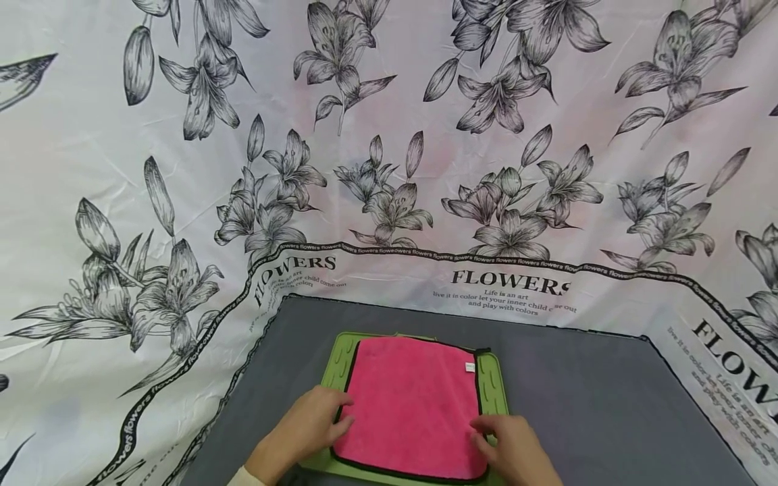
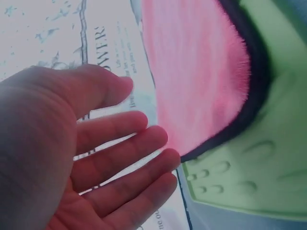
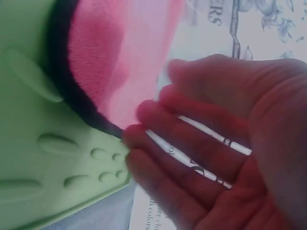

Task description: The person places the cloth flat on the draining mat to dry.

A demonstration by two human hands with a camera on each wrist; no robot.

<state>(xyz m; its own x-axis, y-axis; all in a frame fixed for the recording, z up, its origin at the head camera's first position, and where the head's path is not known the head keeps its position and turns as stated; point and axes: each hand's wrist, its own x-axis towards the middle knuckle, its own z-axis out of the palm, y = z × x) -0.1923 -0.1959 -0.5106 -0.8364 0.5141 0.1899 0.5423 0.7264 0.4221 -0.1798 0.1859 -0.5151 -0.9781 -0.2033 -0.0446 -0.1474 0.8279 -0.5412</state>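
A pink cloth [image 1: 416, 405] with black edging and a small white label [image 1: 470, 367] lies spread flat over a green board [image 1: 492, 385]. Over the cloth's left side is my left hand [image 1: 306, 424], its thumb and fingers apart. My right hand [image 1: 519, 449] is at the cloth's right edge in much the same pose. Both wrist views show relaxed fingers [image 2: 129, 165] and nothing held in either palm. Raised oval bumps [image 3: 57, 143] mark the board beside the black edging. Whether any fingertip touches the cloth is hard to tell.
The board rests on a dark grey tabletop [image 1: 583, 398], which stretches off to the right. White fabric [image 1: 389, 155] printed with black lilies and "FLOWERS" lettering hangs behind the table and along both sides.
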